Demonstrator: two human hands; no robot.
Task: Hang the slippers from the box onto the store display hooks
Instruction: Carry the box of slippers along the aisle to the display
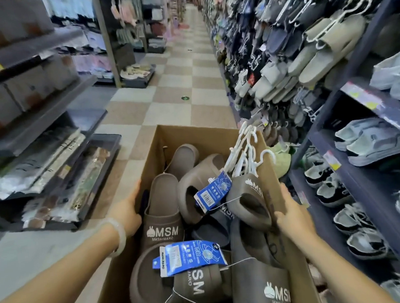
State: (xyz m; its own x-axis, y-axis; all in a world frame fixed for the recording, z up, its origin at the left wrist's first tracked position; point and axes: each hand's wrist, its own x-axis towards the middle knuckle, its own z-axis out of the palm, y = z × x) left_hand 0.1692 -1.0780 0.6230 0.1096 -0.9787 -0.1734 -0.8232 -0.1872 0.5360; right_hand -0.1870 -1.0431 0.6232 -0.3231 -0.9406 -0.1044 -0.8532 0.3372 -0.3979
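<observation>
Aisle: checkered floor (191,87), slipper-hung display hooks (304,43) on the right.
Box (193,135): holds brown slippers (161,212) and white hangers (244,149).
Left hand (128,211): grips box's left wall, probably steadying it.
Right hand (291,213): clasps right wall, likewise.

We see an open cardboard box (207,137) low in the middle, running from six o'clock up toward the centre, filled with brown slippers (161,208) lying jumbled, some sole-side, some strap-up, with white "MSM MASHIMARO" print on the straps and blue paper tags (213,190) on strings. At the box's two o'clock corner a bunch of white plastic hangers (246,149) sticks up, tilted. At one to three o'clock the display hooks (312,25) are crowded with hanging slippers in beige, grey and dark tones.
</observation>
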